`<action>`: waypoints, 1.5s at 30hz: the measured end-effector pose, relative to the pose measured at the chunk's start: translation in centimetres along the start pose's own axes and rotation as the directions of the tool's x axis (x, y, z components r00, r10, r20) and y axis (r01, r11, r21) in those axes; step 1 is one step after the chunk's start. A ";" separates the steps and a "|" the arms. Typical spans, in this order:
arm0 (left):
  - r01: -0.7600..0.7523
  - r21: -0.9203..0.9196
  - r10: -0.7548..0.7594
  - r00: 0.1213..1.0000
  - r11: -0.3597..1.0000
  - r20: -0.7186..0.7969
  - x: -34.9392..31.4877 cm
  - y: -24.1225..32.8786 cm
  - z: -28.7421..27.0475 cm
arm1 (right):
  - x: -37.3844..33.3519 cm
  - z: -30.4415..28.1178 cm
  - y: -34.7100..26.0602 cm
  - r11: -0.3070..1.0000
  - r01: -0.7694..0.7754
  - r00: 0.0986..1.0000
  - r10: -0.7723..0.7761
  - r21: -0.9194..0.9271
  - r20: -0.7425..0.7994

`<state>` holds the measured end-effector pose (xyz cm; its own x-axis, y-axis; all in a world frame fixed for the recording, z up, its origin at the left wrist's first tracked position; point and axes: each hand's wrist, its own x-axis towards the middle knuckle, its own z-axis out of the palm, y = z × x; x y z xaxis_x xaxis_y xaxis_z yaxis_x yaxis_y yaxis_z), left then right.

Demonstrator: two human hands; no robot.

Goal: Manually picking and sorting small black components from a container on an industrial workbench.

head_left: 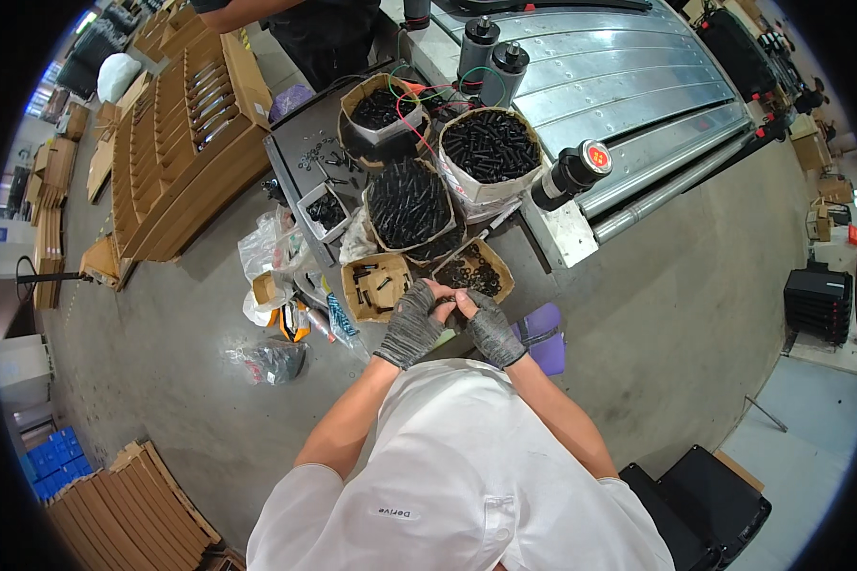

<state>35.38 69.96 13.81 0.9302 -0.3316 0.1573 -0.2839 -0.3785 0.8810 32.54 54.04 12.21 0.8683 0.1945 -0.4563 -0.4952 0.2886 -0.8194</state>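
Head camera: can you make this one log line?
left hand, right hand: close together; anything held: cannot tell; nearby: bolt box, ring box

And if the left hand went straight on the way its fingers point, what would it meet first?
Probably the right hand, close in front of the left hand; the box of dark rings lies beyond, though depth is hard to judge in this view.
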 end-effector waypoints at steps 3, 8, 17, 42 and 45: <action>0.035 -0.069 -0.033 0.999 0.997 0.028 0.6 0.6 -0.8 | 0.1 0.1 -0.4 0.999 0.006 1.000 -0.006 -0.035 -0.011; 0.338 -0.295 -0.309 0.941 0.894 0.141 3.0 0.8 -2.4 | 0.4 0.7 -2.1 0.999 0.038 0.999 -0.038 0.038 -0.008; 0.223 -0.052 -0.216 0.969 0.973 0.120 9.4 0.2 -4.8 | 4.2 0.8 -3.9 0.965 0.253 0.964 -0.258 -0.065 -0.066; 0.272 0.489 -0.406 0.894 0.829 0.191 21.2 -7.4 -5.4 | -0.4 -3.5 2.0 0.999 0.021 0.979 -0.030 -0.048 -0.204; 0.215 0.438 -0.290 0.950 0.873 0.112 20.5 -8.2 -5.7 | -0.5 -3.4 1.8 0.997 0.011 0.978 -0.028 -0.080 -0.208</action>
<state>58.12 71.15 12.37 0.9404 -0.3022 -0.1563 -0.1497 -0.7802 0.6074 31.32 51.29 9.76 0.8686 -0.0125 -0.4954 -0.4815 0.2146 -0.8497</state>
